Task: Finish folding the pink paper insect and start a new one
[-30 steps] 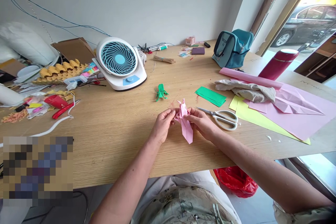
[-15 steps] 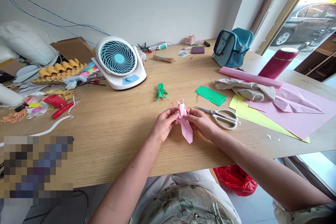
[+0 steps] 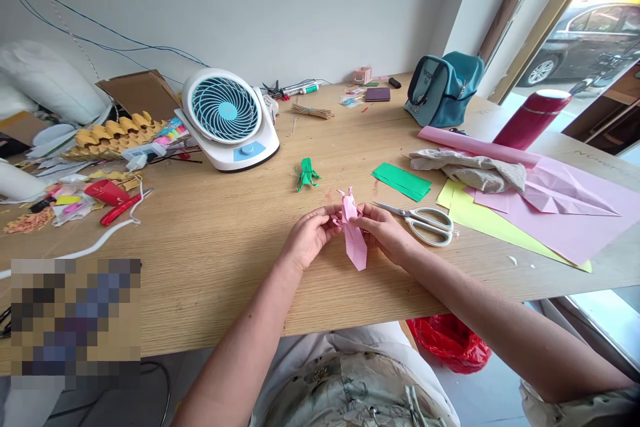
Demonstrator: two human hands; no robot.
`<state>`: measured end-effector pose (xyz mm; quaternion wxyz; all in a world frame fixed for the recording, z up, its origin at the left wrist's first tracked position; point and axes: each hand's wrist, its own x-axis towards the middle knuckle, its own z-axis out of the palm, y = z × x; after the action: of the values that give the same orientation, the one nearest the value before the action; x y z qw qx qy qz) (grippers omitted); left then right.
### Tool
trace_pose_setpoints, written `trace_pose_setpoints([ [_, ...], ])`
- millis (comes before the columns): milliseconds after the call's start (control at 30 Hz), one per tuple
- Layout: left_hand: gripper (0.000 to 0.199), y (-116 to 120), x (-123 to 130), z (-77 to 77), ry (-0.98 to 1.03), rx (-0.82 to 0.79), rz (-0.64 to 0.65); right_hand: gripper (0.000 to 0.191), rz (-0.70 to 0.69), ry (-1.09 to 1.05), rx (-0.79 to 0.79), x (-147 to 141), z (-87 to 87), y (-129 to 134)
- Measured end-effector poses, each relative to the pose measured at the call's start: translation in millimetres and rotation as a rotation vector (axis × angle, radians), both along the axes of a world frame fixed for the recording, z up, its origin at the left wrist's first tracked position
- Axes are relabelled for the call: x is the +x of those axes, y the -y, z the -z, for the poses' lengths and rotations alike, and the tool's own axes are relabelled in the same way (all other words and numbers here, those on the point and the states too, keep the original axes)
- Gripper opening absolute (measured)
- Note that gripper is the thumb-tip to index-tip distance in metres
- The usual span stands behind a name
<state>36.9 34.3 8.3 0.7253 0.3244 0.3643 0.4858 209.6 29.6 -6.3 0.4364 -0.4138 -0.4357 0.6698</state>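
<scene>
Fingers [image 3: 367,223] of the right hand [image 3: 386,232] hide some folded pink paper [image 3: 355,248]. Words [image 3: 427,77] on the blue bag [image 3: 457,97] are too small to read.

Nothing I can read with certainty. Teal bag [image 3: 445,93] carries dark lettering [image 3: 427,79] on side panel, seemingly two short lines, lower one shorter; letters too small and blurred for me to spell out. Handwriting [image 3: 594,160] on desk [image 3: 215,280], toward right edge beyond pink paper [image 3: 590,230]: I make out what looks like capital N at start, rest illegible. Fainter scrawl [image 3: 483,109] on desk just beside bag, also unreadable to me.
</scene>
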Motion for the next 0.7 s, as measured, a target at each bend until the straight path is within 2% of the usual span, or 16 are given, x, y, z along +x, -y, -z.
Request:
trace_pose_setpoints([
  [167,0.021,2.5,-1.0,-0.4,-0.043,0.020,0.027,0.038,0.002,0.001,0.000,0.3,-0.2,0.1],
  [400,0.024,1.2,-3.8,4.6,-0.078,-0.065,-0.018,0.037,0.021,0.054,0.033,-0.6,-1.1,1.1],
  [700,0.033,2.1,-12.8,1.7,-0.136,0.011,0.091,0.036,0.057,0.108,0.032,-1.1,0.5,1.1],
])
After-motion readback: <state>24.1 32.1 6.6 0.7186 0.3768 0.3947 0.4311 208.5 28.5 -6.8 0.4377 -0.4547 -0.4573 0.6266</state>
